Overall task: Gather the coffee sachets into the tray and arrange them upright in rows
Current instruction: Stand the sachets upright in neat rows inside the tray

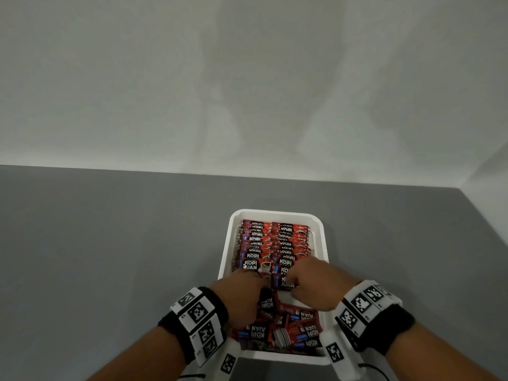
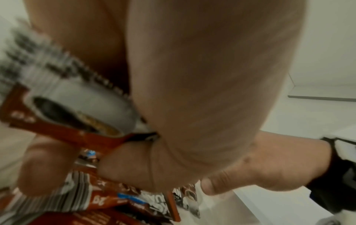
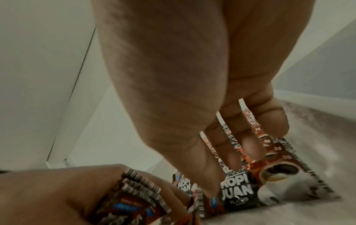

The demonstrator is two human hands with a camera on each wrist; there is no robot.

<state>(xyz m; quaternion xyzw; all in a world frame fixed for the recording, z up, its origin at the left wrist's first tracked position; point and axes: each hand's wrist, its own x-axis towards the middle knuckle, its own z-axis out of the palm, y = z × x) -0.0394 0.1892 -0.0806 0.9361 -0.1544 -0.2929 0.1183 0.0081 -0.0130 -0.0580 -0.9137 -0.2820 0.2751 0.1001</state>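
Observation:
A white tray [image 1: 275,213] holds two rows of upright red-and-black coffee sachets [image 1: 275,237] in its far part. More sachets lie in a loose pile [image 1: 291,325] at its near end. My left hand [image 1: 244,290] is over the pile and grips a small bundle of sachets [image 3: 134,197], blurred in the left wrist view [image 2: 67,114]. My right hand [image 1: 308,284] is at the near end of the right row. Its thumb and fingers [image 3: 248,146] pinch the front sachet [image 3: 237,190], which stands tilted against the row.
The tray sits on a grey table [image 1: 110,243] close to its near edge. A pale wall [image 1: 247,78] rises behind the table, and its right edge [image 1: 472,204] runs just beyond the tray.

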